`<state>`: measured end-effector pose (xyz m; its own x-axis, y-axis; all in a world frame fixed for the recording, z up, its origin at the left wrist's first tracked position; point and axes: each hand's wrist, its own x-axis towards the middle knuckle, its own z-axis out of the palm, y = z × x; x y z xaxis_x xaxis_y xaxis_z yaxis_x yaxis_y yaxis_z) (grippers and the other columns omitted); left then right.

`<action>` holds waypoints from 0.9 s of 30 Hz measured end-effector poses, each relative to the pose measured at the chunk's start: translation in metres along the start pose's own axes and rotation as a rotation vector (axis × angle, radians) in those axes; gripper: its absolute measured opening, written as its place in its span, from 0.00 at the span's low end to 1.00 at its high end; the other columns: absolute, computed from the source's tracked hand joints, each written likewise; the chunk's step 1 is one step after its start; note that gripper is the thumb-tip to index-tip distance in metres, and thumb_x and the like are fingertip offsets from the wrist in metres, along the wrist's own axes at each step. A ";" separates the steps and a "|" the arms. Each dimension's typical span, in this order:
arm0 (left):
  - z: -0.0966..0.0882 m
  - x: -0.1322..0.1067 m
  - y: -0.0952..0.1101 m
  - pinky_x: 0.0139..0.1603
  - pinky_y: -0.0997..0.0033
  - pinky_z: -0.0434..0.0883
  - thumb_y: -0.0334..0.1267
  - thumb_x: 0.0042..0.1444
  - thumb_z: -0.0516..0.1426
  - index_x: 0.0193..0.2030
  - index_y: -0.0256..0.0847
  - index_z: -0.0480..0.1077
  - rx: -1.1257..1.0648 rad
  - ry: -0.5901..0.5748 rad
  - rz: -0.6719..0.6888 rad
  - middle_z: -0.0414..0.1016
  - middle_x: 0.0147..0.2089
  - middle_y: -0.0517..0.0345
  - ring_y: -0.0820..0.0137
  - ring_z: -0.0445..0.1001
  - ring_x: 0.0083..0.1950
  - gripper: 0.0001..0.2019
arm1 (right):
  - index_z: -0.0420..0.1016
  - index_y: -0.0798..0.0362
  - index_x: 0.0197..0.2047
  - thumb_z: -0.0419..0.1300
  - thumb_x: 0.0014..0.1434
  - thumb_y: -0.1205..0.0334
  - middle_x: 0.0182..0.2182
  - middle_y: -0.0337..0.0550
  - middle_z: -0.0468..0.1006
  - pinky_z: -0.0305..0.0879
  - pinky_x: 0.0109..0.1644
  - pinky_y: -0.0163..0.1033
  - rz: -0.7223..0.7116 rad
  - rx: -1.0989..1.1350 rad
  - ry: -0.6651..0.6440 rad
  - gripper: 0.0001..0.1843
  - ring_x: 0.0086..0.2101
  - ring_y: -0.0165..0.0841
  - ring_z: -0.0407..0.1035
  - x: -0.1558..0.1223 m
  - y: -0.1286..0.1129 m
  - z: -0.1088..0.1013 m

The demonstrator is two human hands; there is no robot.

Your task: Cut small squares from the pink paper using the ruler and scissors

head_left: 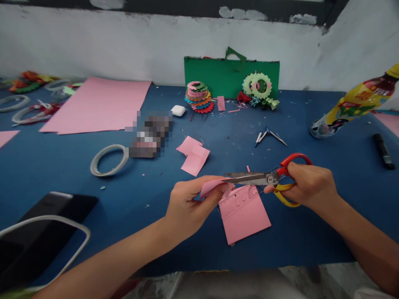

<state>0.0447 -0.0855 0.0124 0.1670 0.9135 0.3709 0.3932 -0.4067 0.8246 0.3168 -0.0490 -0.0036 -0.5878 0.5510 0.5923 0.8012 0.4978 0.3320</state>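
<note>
Between the thumb and fingers of my left hand [188,205] is a small folded piece of pink paper [209,187]. My right hand [313,185] grips a pair of scissors [271,178] with one red and one yellow handle loop. The blades point left, slightly parted, and their tips meet the paper at my left fingers. Below the blades a square stack of pink paper [246,214] lies on the table, with a clear ruler-like stencil across its upper part. Two pink paper pieces [195,160] rest just beyond my left hand.
On the blue table [140,232] are a tape roll [109,161], a dark phone [46,232] with a white cable, a compass [268,135], a marker [383,151] and large pink sheets [102,106]. A tilted bottle [352,104] stands right. Paper gears [198,97] sit by a green board [218,74].
</note>
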 end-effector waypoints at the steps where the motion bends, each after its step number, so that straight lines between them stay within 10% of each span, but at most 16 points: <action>1: 0.000 0.000 0.000 0.28 0.80 0.72 0.34 0.57 0.56 0.36 0.41 0.76 0.006 -0.001 -0.002 0.80 0.30 0.60 0.73 0.76 0.28 0.06 | 0.58 0.52 0.21 0.55 0.55 0.41 0.15 0.33 0.58 0.46 0.24 0.35 0.005 0.002 -0.005 0.24 0.17 0.26 0.54 0.000 0.000 0.000; 27: 0.003 -0.006 -0.002 0.22 0.81 0.70 0.35 0.56 0.57 0.33 0.41 0.77 -0.004 0.048 -0.092 0.77 0.27 0.62 0.76 0.71 0.23 0.06 | 0.59 0.52 0.24 0.54 0.55 0.44 0.16 0.35 0.61 0.47 0.24 0.35 0.043 0.002 -0.003 0.21 0.17 0.27 0.57 0.003 -0.003 -0.003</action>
<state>0.0456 -0.0904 0.0068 0.0869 0.9455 0.3138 0.4008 -0.3216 0.8579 0.3129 -0.0514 -0.0008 -0.5534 0.5734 0.6041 0.8253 0.4754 0.3049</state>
